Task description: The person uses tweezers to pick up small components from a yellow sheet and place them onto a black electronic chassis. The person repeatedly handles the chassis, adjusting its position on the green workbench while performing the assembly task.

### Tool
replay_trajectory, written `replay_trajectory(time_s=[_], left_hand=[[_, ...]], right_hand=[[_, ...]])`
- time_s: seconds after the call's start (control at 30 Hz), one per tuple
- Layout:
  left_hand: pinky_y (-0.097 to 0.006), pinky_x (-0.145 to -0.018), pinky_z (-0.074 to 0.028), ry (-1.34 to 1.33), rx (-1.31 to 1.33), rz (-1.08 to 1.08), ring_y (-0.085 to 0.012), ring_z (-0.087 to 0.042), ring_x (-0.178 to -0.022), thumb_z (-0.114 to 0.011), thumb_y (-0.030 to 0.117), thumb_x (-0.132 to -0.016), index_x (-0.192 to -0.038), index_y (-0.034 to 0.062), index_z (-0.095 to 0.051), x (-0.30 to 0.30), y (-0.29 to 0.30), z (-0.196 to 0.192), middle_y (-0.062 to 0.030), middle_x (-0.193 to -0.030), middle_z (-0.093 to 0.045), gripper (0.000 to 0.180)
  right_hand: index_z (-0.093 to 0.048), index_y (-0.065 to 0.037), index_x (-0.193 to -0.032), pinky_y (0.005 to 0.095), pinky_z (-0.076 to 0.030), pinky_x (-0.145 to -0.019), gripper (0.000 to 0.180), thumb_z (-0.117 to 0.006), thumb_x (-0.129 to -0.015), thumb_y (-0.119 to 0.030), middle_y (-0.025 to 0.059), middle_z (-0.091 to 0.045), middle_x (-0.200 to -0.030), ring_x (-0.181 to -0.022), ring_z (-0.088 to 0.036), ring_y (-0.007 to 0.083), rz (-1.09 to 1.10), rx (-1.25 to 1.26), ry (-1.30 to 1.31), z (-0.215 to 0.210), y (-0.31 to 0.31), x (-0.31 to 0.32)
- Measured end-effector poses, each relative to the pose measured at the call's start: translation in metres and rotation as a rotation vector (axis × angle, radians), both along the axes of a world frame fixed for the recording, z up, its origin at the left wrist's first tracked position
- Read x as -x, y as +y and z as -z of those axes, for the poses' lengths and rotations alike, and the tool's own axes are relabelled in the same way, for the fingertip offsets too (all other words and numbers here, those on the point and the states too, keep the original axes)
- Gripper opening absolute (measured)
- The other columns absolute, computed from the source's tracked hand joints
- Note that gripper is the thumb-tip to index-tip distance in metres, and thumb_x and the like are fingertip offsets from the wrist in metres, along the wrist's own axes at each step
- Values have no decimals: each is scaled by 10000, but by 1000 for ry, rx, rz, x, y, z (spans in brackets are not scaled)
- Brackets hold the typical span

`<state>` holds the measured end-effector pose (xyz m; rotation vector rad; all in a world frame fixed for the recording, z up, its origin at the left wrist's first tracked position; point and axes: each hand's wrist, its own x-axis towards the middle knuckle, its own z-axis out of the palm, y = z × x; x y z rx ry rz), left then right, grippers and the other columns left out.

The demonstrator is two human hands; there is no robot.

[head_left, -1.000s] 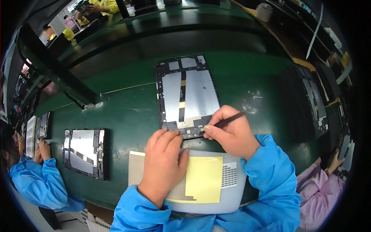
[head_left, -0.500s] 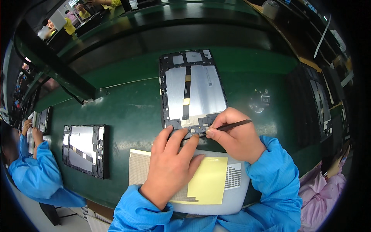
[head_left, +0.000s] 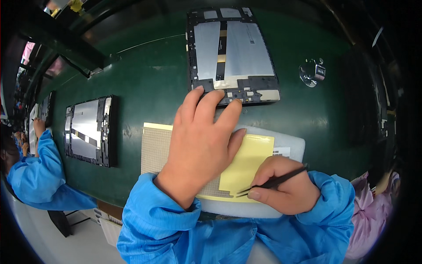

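Observation:
A tablet housing (head_left: 244, 48), black-framed with a silver plate and a dark ribbon cable down its middle, lies on the green bench. My left hand (head_left: 200, 141) rests spread, its fingertips on the housing's near edge. Closer to me, my right hand (head_left: 285, 189) grips black tweezers (head_left: 276, 181). Their tips are at the lower edge of a yellow backing sheet (head_left: 250, 160), beside the last rows of small grey-beige squares (head_left: 154, 147) on it. Whether a square is between the tips is too small to tell. My left hand and wrist cover part of the sheet.
Under the sheet lies a white foam pad (head_left: 293, 140), with a label sheet (head_left: 281, 152) showing at its right. A second tablet housing (head_left: 85, 127) is on the left. A clear round item (head_left: 309, 74) sits at right. A co-worker's blue sleeve (head_left: 44, 154) is far left; pink clothing (head_left: 373, 213) is at right.
My right hand has drawn back with the tweezers from the housing's near edge to the yellow sheet. My left hand stays on the housing. The whole view has shifted.

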<state>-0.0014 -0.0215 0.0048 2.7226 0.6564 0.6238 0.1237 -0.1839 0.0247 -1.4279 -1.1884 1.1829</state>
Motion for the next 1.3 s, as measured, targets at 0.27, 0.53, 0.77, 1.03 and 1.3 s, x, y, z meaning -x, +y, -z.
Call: replay_trajectory(time_s=[0.27,0.53,0.77,1.03,1.3], left_hand=[[-485,-992,-394,-13,0,3,-434,-428,-1179,-759,167,-710,-1166,86,-604,2,0,2,-171,-1210,-518,488],[-481,-1013,-376,11,73,22,-432,-423,-1190,-766,144,-691,-1186,30,-556,1,3,-4,-178,-1218,-508,549],[-477,-1026,-363,-91,160,17,-431,-423,-1194,-794,103,-644,-1148,-31,-485,4,5,0,-220,-1219,-468,607],[-470,-1001,-397,-45,122,-8,-418,-445,-1184,-781,176,-681,-1123,-34,-530,3,6,-3,-202,-1202,-499,550],[-445,-997,-413,-29,94,-18,-395,-468,-1171,-766,198,-700,-1122,-40,-552,2,4,-8,-200,-1195,-524,529]], right_hand=[[-575,-36,-838,307,-446,-635,135,-706,-826,-67,77,-575,-788,-712,-559,197,-38,20,-47,6,2,11],[-578,-27,-836,259,-475,-659,150,-722,-794,-16,58,-590,-818,-754,-583,130,92,32,79,1,7,-10],[-538,-12,-869,233,-490,-628,189,-708,-792,16,61,-597,-818,-712,-579,90,325,-209,74,-6,87,-48],[-541,-9,-863,247,-478,-614,158,-692,-818,-12,53,-595,-791,-712,-566,91,222,-160,-3,5,106,-58],[-538,-8,-868,256,-471,-644,135,-668,-832,-6,50,-589,-801,-746,-566,102,155,-164,-63,0,104,-60]])
